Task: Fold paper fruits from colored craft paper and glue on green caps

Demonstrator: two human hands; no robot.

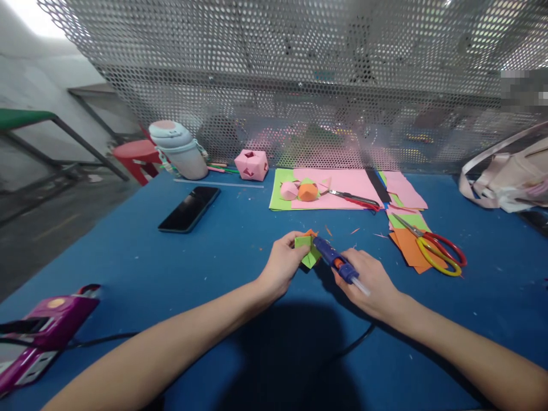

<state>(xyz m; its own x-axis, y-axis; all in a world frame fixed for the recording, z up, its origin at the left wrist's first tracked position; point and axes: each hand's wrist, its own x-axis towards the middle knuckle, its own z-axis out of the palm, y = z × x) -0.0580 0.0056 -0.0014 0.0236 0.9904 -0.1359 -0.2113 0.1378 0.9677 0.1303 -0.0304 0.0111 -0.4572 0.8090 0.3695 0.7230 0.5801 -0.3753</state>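
Note:
Near the middle of the blue table, my left hand [280, 264] pinches a small folded paper piece [309, 261], green with some orange at its top edge. My right hand [368, 282] is wrapped round a blue hot glue gun [327, 251], with a clear glue stick poking out of its back end. The gun's nozzle points left and is at the upper right of the folded paper; whether it touches cannot be made out. Some fingers of my right hand are hidden behind the gun. A dark cord [353, 345] runs over the table below my right hand.
Behind my hands, pink paper sheets [346, 177] carry folded paper shapes [308, 190] and a utility knife [355, 199]. Scissors [434, 245] lie on paper pieces at right. A phone [190, 209], bottle [180, 151] and pink paper box [252, 164] stand left; a purple power strip [55, 325] lies front left.

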